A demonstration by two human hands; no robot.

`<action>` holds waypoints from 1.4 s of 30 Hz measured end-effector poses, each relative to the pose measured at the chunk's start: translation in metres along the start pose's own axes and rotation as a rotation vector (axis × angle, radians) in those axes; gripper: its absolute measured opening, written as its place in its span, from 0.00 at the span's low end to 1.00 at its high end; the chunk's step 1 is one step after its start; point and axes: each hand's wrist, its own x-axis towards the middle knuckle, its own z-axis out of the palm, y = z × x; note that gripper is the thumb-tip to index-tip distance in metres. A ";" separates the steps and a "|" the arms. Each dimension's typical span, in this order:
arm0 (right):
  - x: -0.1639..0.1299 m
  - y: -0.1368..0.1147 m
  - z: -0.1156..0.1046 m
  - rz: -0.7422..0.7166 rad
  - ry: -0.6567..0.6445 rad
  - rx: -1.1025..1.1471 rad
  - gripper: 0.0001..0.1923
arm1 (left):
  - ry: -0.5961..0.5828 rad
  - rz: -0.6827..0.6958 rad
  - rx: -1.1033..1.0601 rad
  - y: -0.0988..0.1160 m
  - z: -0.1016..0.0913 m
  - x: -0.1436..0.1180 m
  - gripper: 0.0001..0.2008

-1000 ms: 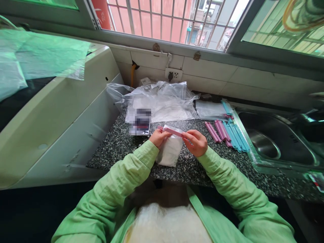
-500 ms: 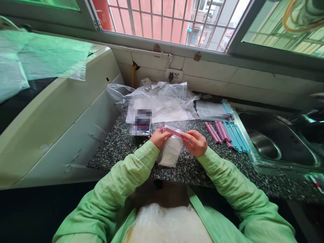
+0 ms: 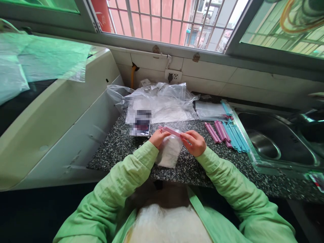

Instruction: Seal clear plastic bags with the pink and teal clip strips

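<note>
A pink bag sealing clip point(image 3: 172, 131) lies across the top of a small clear bag of white contents point(image 3: 170, 152), just above the speckled counter. My left hand point(image 3: 159, 137) pinches the clip's left end. At its right end, my right hand point(image 3: 194, 142) grips the clip between thumb and fingers. Below the clip the bag hangs down between both hands, its lower part at the counter. To the right lie several loose pink clips point(image 3: 212, 132) and blue clips point(image 3: 236, 137).
Behind my hands is a large clear plastic bag with white contents point(image 3: 162, 109). A device with a blurred screen point(image 3: 141, 124) stands left of it. Flat clear bags point(image 3: 209, 110) lie by the metal sink point(image 3: 278, 141). A white appliance point(image 3: 76, 131) borders the counter's left.
Both hands keep their hold on the pink clip and the bag, with hardly any movement. The whole view has shifted very slightly.
</note>
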 end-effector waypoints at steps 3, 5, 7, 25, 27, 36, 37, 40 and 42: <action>0.000 0.000 0.000 0.007 -0.005 0.001 0.12 | -0.029 -0.050 -0.031 0.005 0.003 -0.003 0.08; 0.000 0.000 0.000 0.003 -0.008 0.001 0.12 | -0.033 -0.060 -0.041 0.008 0.004 -0.005 0.08; 0.000 0.000 0.000 0.002 -0.018 -0.001 0.11 | -0.034 -0.066 -0.040 0.008 0.004 -0.006 0.08; -0.001 0.001 0.002 0.001 -0.064 -0.016 0.12 | -0.085 -0.031 0.003 0.008 0.002 -0.006 0.08; -0.001 0.001 0.002 0.001 -0.069 -0.013 0.12 | -0.074 -0.035 0.004 0.007 0.002 -0.005 0.08; -0.001 0.002 0.004 -0.010 -0.060 -0.012 0.12 | -0.051 -0.070 -0.016 0.010 0.003 -0.008 0.08; -0.001 0.002 0.004 -0.007 -0.060 -0.013 0.12 | -0.045 -0.071 -0.018 0.010 0.003 -0.008 0.08; -0.002 0.002 0.005 -0.005 -0.060 -0.013 0.13 | -0.032 -0.073 -0.024 0.010 0.003 -0.008 0.09; -0.002 0.002 0.005 -0.008 -0.062 -0.017 0.13 | -0.027 -0.071 -0.024 0.009 0.003 -0.007 0.09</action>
